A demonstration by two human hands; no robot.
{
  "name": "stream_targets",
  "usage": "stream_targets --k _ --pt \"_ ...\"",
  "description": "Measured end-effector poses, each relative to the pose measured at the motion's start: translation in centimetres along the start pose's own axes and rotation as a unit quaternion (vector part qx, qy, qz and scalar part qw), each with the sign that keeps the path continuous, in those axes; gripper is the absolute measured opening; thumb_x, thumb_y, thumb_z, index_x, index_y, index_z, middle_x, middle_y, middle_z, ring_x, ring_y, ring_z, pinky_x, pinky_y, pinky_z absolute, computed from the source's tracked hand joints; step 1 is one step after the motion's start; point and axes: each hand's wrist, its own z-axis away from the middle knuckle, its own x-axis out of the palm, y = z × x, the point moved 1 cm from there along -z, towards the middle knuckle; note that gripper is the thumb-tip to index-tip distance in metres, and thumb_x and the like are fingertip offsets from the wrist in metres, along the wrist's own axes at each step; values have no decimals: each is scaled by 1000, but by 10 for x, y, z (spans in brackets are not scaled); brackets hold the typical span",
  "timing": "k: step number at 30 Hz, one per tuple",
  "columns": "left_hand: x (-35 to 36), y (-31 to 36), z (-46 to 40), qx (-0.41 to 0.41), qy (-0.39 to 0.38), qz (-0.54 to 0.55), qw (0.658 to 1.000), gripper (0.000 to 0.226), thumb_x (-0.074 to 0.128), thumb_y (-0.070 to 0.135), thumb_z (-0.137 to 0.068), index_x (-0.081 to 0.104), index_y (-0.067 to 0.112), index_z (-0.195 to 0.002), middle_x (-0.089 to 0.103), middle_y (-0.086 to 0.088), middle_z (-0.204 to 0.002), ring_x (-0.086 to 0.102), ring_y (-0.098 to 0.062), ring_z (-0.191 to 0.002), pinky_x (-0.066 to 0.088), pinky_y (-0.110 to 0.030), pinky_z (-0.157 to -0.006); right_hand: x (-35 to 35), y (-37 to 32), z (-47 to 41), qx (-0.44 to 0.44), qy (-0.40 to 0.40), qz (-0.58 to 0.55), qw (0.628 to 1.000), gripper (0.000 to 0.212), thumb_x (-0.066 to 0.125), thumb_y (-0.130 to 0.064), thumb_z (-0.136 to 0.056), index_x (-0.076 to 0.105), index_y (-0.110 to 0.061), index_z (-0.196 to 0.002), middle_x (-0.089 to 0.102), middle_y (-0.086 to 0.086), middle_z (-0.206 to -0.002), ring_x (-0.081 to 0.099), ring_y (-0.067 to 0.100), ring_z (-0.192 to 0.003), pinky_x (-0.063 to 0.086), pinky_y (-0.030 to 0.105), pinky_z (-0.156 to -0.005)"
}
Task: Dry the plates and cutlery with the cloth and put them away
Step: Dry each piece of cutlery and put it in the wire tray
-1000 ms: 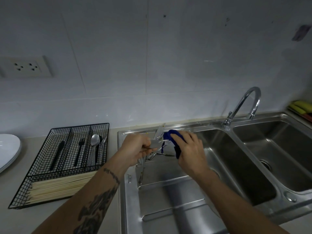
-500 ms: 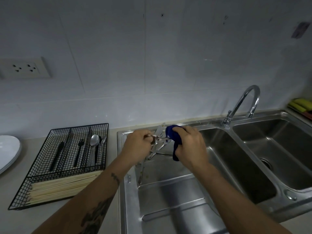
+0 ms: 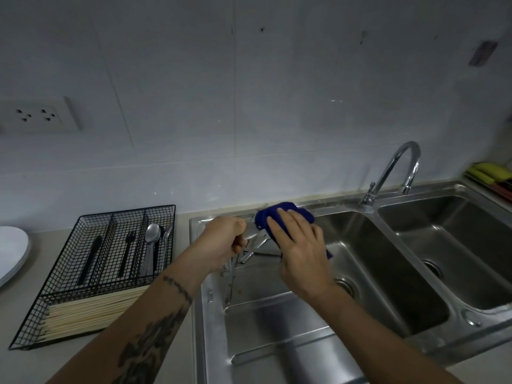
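Over the left basin of the steel sink (image 3: pixel 360 306), my left hand (image 3: pixel 221 245) grips the handle of a metal piece of cutlery (image 3: pixel 253 235). My right hand (image 3: pixel 300 250) holds a blue cloth (image 3: pixel 270 217) wrapped over the far end of that piece, which the cloth hides. More metal cutlery (image 3: pixel 249 253) lies under my hands at the basin's back left. A black wire cutlery tray (image 3: pixel 91 273) stands on the counter to the left, with black utensils, a spoon (image 3: pixel 152 234) and a bundle of chopsticks (image 3: pixel 94 311). White plates (image 3: pixel 11 250) sit at the left edge.
A curved chrome tap (image 3: pixel 393 173) rises between the two basins. The right basin (image 3: pixel 454 245) has a drain in it. Yellow-green sponges (image 3: pixel 490 173) lie at the far right. A wall socket (image 3: pixel 36 115) is above the counter on the left.
My right hand has pushed the blue cloth up and farther along the cutlery, with its fingers now spread over the cloth. My left hand keeps its grip in nearly the same place.
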Motion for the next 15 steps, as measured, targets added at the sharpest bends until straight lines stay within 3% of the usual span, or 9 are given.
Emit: stream_targets --k 2,4,7,9,12,15 --pt "1 2 0 -8 -10 17 1000 20 47 2 -100 60 6 -86 50 -9 -66 46 -18 -60 36 -28 -56 -2 6 -2 -26 -7 16 1000 76 73 -18 -71 47 -17 -142 46 6 -146 40 27 -135 37 44 -102" --pt "-6 -1 0 -13 -16 20 1000 20 46 3 -100 61 5 -86 51 -9 -68 46 -18 -61 36 -27 -56 0 20 -3 3 -16 18 1000 83 83 -27 -63 50 -18 -139 50 4 -142 44 26 -129 36 42 -98" --pt "-18 -9 -3 -23 -12 9 1000 18 46 6 -101 62 6 -91 53 -13 -80 48 -16 -61 39 -24 -51 2 22 -4 44 -9 11 999 80 82 -10 -60 54 -17 -135 53 5 -137 44 27 -125 40 43 -93" --pt "-22 -11 -5 -15 -4 0 1000 16 47 7 -101 62 6 -95 54 -14 -83 52 -17 -62 41 -23 -50 4 4 -4 4 0 7 1000 78 74 -1 -60 55 -17 -134 52 6 -138 44 29 -126 42 46 -92" --pt "-22 -9 -4 14 4 -14 1000 19 46 7 -101 63 3 -96 53 -10 -74 53 -17 -61 42 -23 -49 6 -16 -7 -69 5 -2 998 73 72 -6 -64 56 -17 -134 53 6 -139 45 30 -126 43 49 -92" --pt "-25 -10 -3 16 8 -10 1000 21 45 6 -100 65 4 -95 56 -10 -77 52 -16 -60 41 -24 -49 10 3 -10 -36 -11 -1 999 71 81 -18 -64 59 -20 -132 55 4 -137 48 30 -122 43 44 -89"
